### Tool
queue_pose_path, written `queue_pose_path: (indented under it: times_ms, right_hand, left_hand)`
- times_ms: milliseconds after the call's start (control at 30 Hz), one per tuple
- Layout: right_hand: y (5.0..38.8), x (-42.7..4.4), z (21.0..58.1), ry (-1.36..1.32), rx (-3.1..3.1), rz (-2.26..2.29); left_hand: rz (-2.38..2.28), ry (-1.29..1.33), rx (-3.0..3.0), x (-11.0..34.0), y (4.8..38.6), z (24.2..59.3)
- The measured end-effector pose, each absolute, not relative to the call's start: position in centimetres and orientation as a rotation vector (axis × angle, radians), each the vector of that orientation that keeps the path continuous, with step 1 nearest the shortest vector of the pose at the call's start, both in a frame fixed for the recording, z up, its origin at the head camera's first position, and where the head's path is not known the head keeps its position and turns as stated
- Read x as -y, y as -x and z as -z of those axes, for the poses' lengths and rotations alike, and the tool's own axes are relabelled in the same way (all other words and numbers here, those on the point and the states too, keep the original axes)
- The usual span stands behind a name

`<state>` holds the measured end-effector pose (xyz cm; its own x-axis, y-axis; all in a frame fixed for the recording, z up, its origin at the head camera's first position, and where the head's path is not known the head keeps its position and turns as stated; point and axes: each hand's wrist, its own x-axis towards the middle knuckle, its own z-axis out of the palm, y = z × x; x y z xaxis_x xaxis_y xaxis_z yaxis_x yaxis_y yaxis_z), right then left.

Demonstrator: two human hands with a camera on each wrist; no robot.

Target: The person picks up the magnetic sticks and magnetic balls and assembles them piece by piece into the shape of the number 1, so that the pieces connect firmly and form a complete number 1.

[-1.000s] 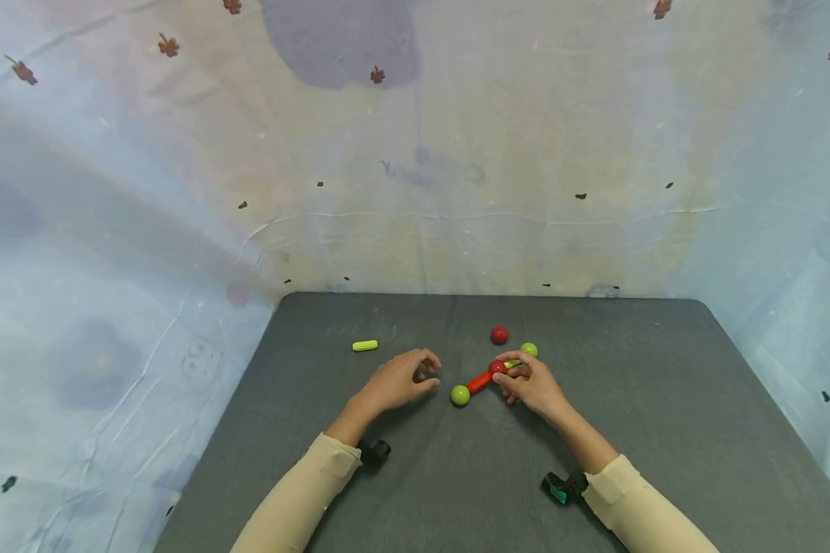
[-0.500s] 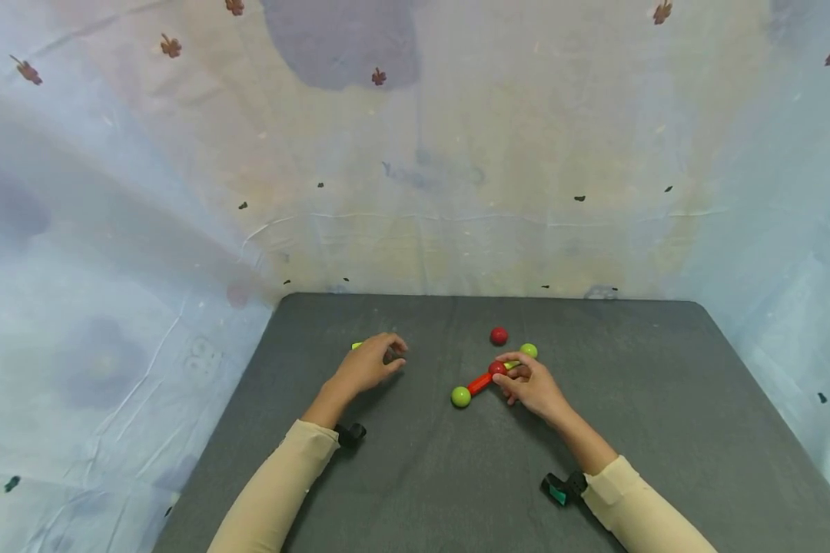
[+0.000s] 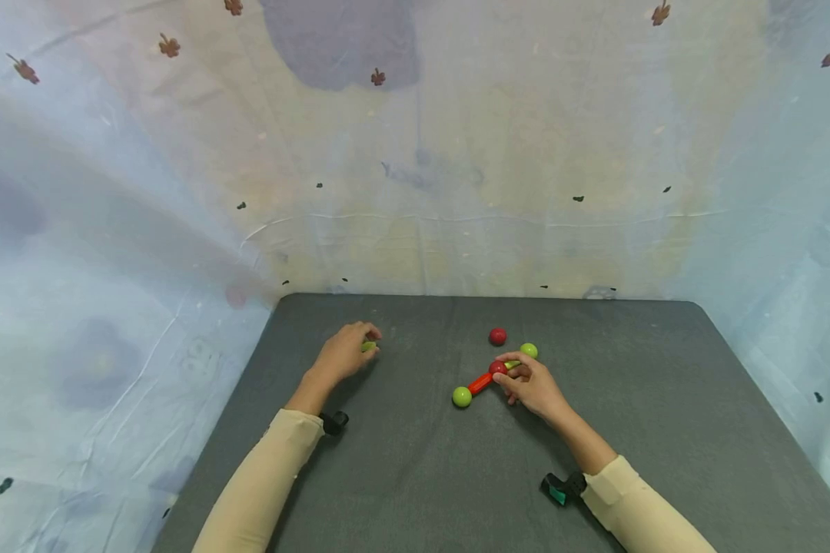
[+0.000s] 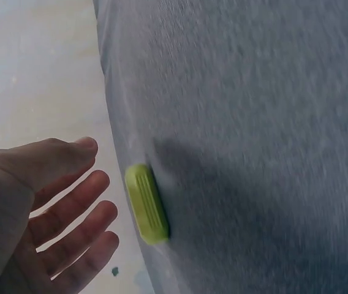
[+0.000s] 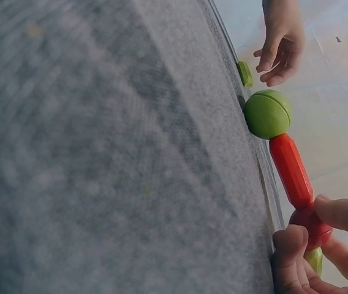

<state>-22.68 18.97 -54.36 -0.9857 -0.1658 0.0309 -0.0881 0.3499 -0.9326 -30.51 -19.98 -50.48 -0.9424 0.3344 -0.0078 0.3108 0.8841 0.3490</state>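
Observation:
Beside a small yellow-green rod point(image 4: 146, 204) on the table, my left hand point(image 3: 343, 354) hovers with fingers loosely bent. The left wrist view shows a gap between the fingertips and the rod. My right hand point(image 3: 534, 386) pinches a red ball point(image 5: 312, 226) between thumb and fingers. That ball is the middle joint of a chain. A red rod point(image 5: 291, 171) joins it to a green ball point(image 5: 268, 114) at the near left end. On its other side a yellow-green rod point(image 5: 314, 260), partly hidden by the fingers, leads to another green ball point(image 3: 529, 350).
A loose red ball point(image 3: 498, 336) lies just behind the chain. The dark grey table point(image 3: 415, 476) has rounded far corners, and a pale patterned sheet point(image 3: 456, 153) hangs behind it and at its sides. Each wrist wears a black camera mount point(image 3: 334, 422).
My left hand has moved left and away from the chain, over to the yellow-green rod. The right hand keeps its pinch on the red ball and stays in place.

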Motion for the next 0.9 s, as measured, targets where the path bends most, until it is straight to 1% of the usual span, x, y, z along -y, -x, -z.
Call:
queue_pose_path:
  times_ms: [367,900]
  right_hand:
    - [22.6,-19.1,54.5,0.209,-2.574,1.690]
    - [22.8,-19.0,54.5,0.158,-2.581,1.651]
  left_hand:
    - [-0.444,-0.455,-3.001,21.3,31.5,50.9]
    - [-0.402,-0.397,-2.974,21.5,32.1,51.8]
